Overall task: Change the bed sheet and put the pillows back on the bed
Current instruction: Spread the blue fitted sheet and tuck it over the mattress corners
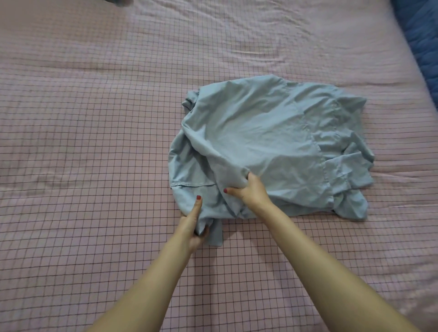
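Observation:
A loosely folded light blue sheet (265, 142) lies bunched on the bed, right of centre. The bed is covered by a pink sheet with a dark grid pattern (94, 142), wrinkled near the far side. My left hand (193, 225) grips the blue sheet's near lower edge, thumb on top and fingers under the cloth. My right hand (248, 189) holds a raised fold of the same sheet a little farther in, fingers tucked into the fabric. No pillows are in view.
A dark blue quilted fabric (422, 42) runs along the bed's right edge at the top right. A small dark object (116, 2) shows at the top left edge, too cut off to identify.

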